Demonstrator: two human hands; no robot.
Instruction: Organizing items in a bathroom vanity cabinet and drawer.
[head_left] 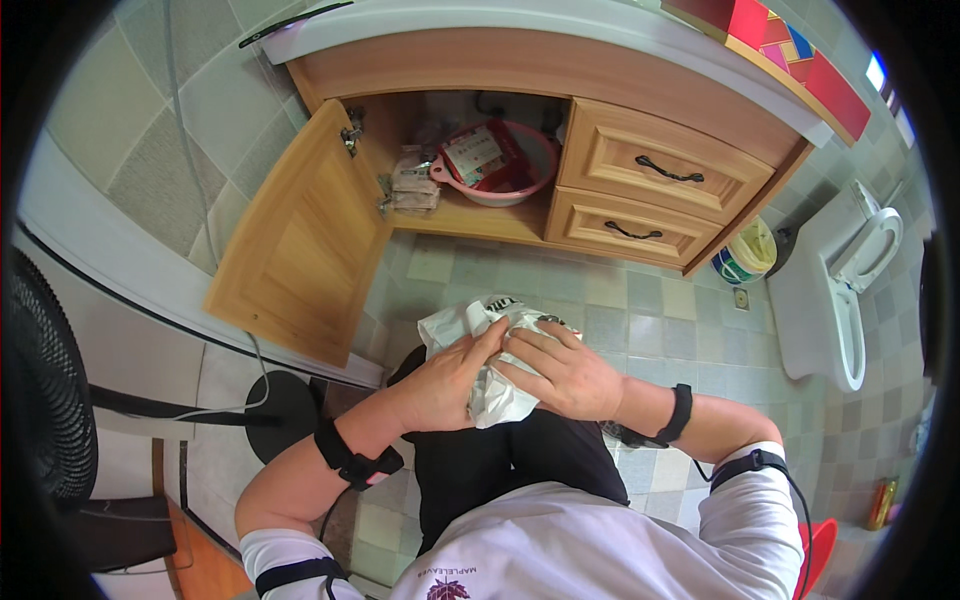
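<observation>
A crumpled white plastic bag with dark print lies bunched between my two hands, just above my lap. My left hand presses against its left side, the thumb stretched up along it. From the right, my right hand wraps its fingers over the top of the bag. Whatever is inside the bag is hidden. Beyond my hands stands a wooden vanity cabinet with its left door swung wide. A pink basin with red packages sits inside, beside a stack of small packs.
Two drawers with black handles are closed at the cabinet's right. A bucket and a white toilet stand farther right. At left are a black fan and its round base. A red box lies on the countertop.
</observation>
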